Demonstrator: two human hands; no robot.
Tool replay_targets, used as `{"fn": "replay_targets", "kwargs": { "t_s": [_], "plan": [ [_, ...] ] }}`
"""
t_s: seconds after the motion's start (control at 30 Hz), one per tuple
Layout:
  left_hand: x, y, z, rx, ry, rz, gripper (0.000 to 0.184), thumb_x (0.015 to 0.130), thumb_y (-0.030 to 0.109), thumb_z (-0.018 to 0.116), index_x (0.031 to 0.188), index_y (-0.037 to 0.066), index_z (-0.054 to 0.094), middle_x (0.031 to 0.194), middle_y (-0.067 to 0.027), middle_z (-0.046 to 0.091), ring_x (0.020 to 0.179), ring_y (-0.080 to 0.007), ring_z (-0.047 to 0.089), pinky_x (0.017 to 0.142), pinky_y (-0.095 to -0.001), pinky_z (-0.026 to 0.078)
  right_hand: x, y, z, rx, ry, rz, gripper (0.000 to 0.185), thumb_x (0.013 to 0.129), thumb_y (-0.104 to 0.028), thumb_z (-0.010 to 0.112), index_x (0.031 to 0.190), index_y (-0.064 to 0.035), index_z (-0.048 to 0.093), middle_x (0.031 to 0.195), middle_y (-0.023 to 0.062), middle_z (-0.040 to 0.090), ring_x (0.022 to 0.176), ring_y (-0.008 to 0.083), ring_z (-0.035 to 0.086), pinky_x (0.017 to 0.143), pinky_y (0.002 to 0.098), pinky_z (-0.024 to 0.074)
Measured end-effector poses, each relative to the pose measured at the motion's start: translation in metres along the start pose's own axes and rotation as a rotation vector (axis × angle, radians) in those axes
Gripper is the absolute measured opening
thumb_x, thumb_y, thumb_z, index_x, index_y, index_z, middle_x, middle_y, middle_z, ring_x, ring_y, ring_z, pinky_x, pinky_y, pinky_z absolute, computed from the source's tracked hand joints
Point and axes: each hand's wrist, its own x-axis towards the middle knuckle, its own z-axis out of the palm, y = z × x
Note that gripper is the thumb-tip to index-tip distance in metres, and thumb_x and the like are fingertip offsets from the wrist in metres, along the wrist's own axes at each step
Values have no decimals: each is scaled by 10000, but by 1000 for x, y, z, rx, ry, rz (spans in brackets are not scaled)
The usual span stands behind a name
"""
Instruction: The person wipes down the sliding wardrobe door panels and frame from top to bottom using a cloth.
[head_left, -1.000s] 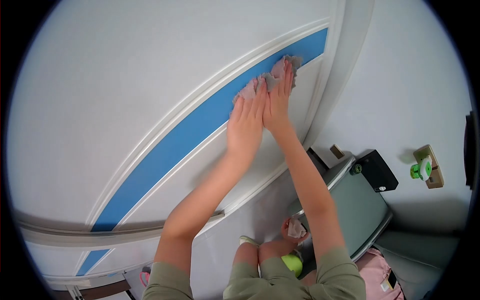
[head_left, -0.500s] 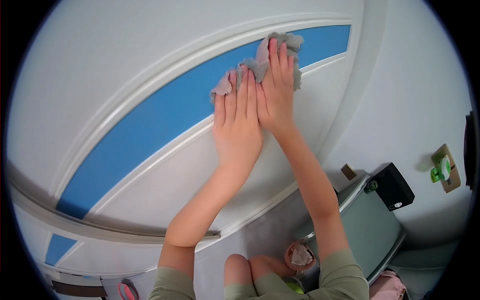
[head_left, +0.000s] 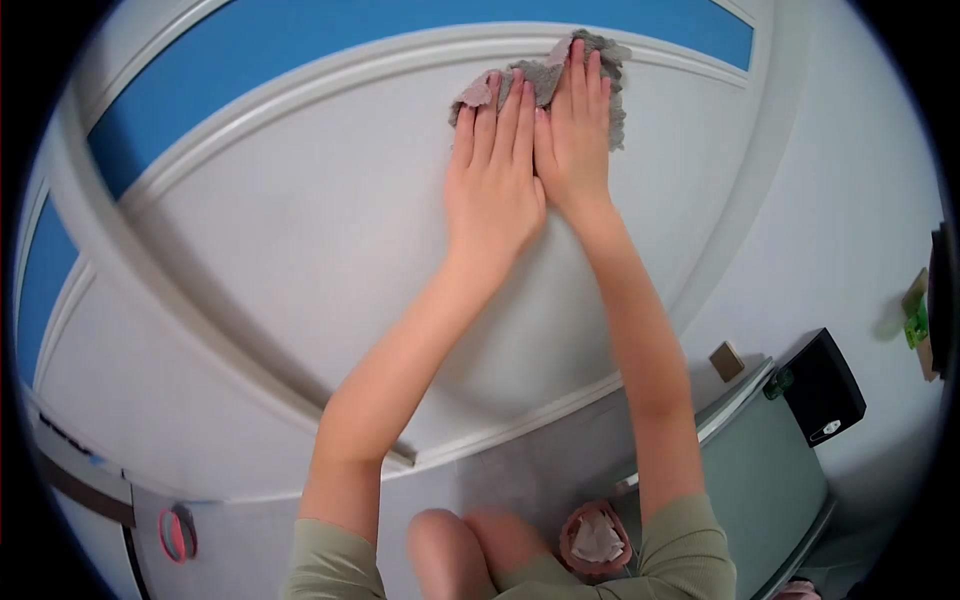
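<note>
A grey and pink cloth [head_left: 616, 105] lies against the white lower panel of a sliding door [head_left: 330, 220], just under the moulding below a blue stripe [head_left: 350, 30]. My left hand [head_left: 494, 175] presses flat on the cloth's left part, fingers stretched out and pointing up. Beside it, my right hand [head_left: 577, 145] lies flat on the right part, its fingers also extended. The hands touch near the thumbs. Most of the cloth is hidden beneath them; ragged edges show around the fingertips.
A grey-green chair or table surface [head_left: 760, 490] stands at the right, with a black box [head_left: 822, 388] by the wall. A pink bin [head_left: 572, 540] holding white paper or a bag sits near my knees. A pink round object [head_left: 178, 533] lies on the floor at the left.
Both hands and the cloth have slid down the door, from the blue stripe to the white panel beneath it. The view has tilted lower and shifted left.
</note>
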Motion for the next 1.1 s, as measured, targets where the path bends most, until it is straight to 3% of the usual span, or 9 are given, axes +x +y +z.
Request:
{"fn": "replay_targets", "kwargs": {
  "t_s": [0.2, 0.33, 0.37, 0.47, 0.6, 0.7, 0.9, 1.1],
  "plan": [
    [-34, -24, -26, 52, -59, -53, 584, 775, 193, 473, 1311, -26, 393, 1418, -138, 321, 1332, -374, 227, 1061, -492, 203, -39, -47, 3, -13, -180, 39, 598, 877, -242, 436, 1365, 59, 264, 1449, 211, 212, 1348, 390, 163, 1074, 512, 139],
    [-29, -61, -57, 257, -71, -109, 614, 788, 221, 483, 1344, -3, 347, 1448, -142, 257, 1333, -412, 187, 1054, -511, 199, -13, -80, 4, 66, -224, -77, 590, 870, -260, 473, 1376, -15, 294, 1446, 143, 254, 1337, 362, 203, 1068, 507, 170],
    [-22, -77, -66, 293, -44, -106, 618, 790, 229, 486, 1346, -2, 343, 1445, -150, 259, 1330, -419, 189, 1053, -514, 198, 0, -91, 11, 106, -173, -92, 574, 866, -264, 484, 1379, -70, 314, 1436, 108, 285, 1327, 340, 227, 1066, 505, 181],
    [-5, -125, -92, 375, 64, -121, 622, 799, 250, 489, 1348, 1, 338, 1434, -176, 263, 1316, -441, 193, 1046, -542, 187, 46, -129, 33, 51, -101, -174, 550, 862, -278, 493, 1370, -123, 350, 1421, 106, 307, 1318, 341, 236, 1060, 528, 173],
    [-10, -165, -110, 426, 171, -117, 625, 812, 278, 484, 1348, -3, 327, 1428, -196, 260, 1303, -468, 183, 1027, -599, 159, 78, -172, 56, -10, 42, -112, 514, 850, -311, 514, 1345, -234, 400, 1414, 101, 318, 1307, 346, 247, 1049, 559, 158],
    [-22, -163, -103, 408, 115, -156, 629, 818, 286, 471, 1352, -8, 313, 1433, -222, 223, 1308, -492, 139, 1015, -632, 130, 72, -172, 59, -79, 61, -84, 496, 848, -325, 520, 1332, -295, 413, 1418, 87, 318, 1305, 337, 257, 1048, 554, 165],
    [-41, -148, -89, 310, 78, -141, 630, 812, 245, 474, 1335, -62, 305, 1409, -296, 202, 1312, -492, 132, 1043, -580, 150, 42, -162, 58, -16, -11, -103, 498, 864, -299, 495, 1346, -220, 398, 1409, 64, 344, 1308, 289, 281, 1056, 503, 206],
    [-63, -142, -88, 308, 50, -122, 620, 804, 243, 484, 1334, -39, 329, 1412, -258, 246, 1313, -446, 198, 1052, -534, 198, 15, -156, 50, -1, -138, -161, 505, 868, -286, 485, 1349, -165, 390, 1406, 62, 351, 1309, 245, 297, 1060, 443, 248]
  ]
}}
